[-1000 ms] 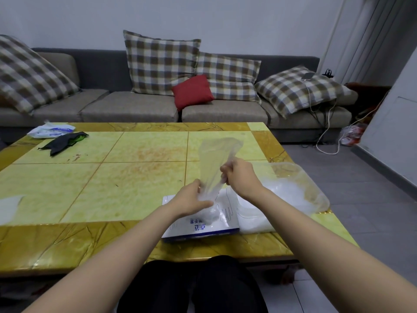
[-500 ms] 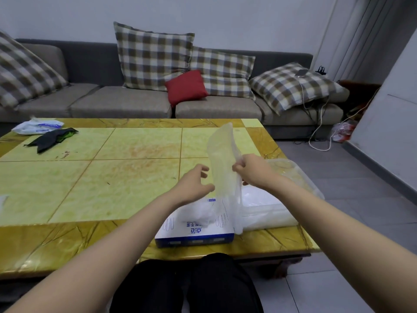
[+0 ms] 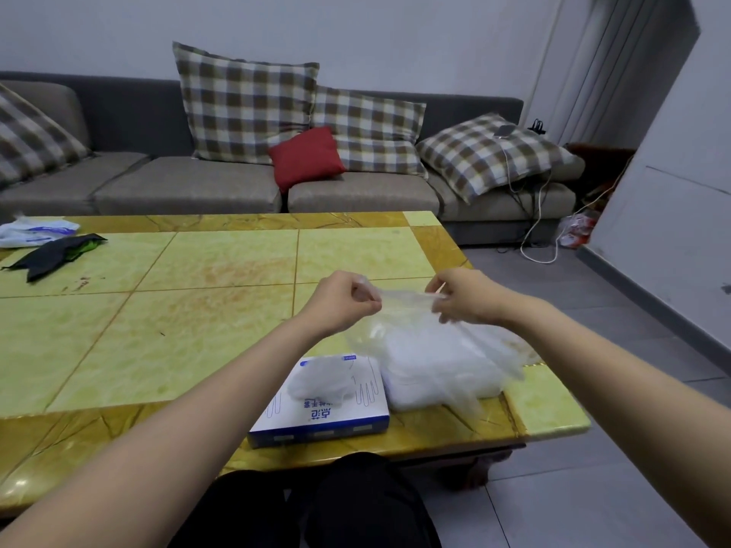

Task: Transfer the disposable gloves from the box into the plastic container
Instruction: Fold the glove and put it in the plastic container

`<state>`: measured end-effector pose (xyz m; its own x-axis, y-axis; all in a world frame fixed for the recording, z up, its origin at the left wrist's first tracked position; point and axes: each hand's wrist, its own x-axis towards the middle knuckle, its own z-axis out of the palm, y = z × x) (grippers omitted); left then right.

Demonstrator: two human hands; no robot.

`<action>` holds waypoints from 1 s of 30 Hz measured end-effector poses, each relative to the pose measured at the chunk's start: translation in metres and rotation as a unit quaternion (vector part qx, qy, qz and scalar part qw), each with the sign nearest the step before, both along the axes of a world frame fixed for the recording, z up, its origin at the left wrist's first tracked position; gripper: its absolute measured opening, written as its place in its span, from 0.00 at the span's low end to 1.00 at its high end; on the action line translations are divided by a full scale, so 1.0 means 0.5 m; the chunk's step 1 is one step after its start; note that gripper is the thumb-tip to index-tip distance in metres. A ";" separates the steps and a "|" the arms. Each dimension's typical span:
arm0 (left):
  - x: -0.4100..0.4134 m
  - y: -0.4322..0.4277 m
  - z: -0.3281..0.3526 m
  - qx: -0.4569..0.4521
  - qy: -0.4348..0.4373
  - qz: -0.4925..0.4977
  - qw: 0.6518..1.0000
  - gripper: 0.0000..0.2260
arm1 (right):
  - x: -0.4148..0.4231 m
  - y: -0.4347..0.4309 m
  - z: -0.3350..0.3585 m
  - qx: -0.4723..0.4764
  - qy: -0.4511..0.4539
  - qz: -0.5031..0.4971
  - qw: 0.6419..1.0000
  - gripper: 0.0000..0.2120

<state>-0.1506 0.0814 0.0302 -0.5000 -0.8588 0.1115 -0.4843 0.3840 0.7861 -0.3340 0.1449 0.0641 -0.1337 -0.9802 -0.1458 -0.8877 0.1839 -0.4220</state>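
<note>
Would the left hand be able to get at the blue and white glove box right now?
Probably yes, once it lets go: the left hand pinches a clear glove along with the right hand, but the box lies close beneath it, top uncovered.

Both arms are bare. The left forearm [image 3: 205, 393] and the right forearm [image 3: 585, 350] are uncovered from the wrist down to the edge of view. The left hand [image 3: 340, 300] and the right hand [image 3: 464, 296] are bare too. At six o'clock, under the near edge of the desk [image 3: 158, 330], the legs are in plain black trousers [image 3: 316, 504] of matte, softly creased cloth.
</note>
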 end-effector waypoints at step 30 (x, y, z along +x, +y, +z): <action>-0.120 -0.038 0.038 -0.098 -0.090 -0.044 0.990 0.04 | -0.091 -0.022 -0.013 -0.143 0.075 -0.041 0.986 0.05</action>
<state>-0.2107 0.0624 0.0493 -0.5990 -0.7817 0.1739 -0.5682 0.5679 0.5955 -0.3794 0.1341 0.0576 -0.2130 -0.9634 0.1625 -0.9314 0.1500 -0.3316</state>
